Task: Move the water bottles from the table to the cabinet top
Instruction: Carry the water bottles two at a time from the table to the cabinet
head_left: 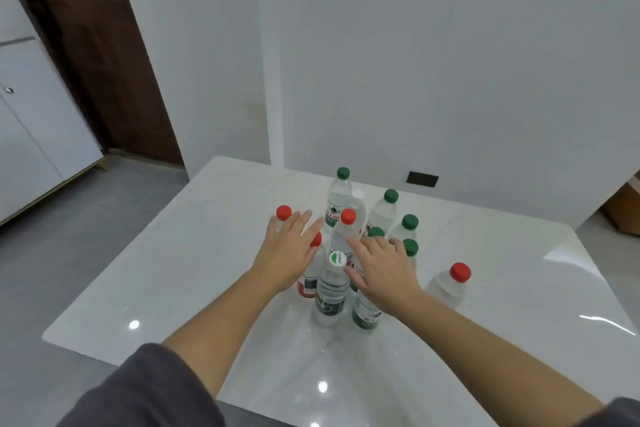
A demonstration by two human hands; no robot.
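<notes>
Head view: the water bottles (337,198) stand upright, long axes vertical, clustered on the worktop (190,270). The white-capped bottle (331,288) sits between the 2 hands: left hand (289,253) just left of it, right hand (384,270) just right, both spread, fingers straight, gripping nothing. Beyond it a red-capped bottle (342,236) stands nearest both; I judge either hand could take it.

A glossy white table (180,270) carries a cluster of upright clear water bottles (363,312). At the cluster's near edge stands the bottle with the white-and-green cap (333,288). Behind it and on both sides crowd green-capped bottles (382,215) and red-capped bottles (341,239). Well to its right, apart from the rest, stands a lone red-capped bottle (448,284).
</notes>
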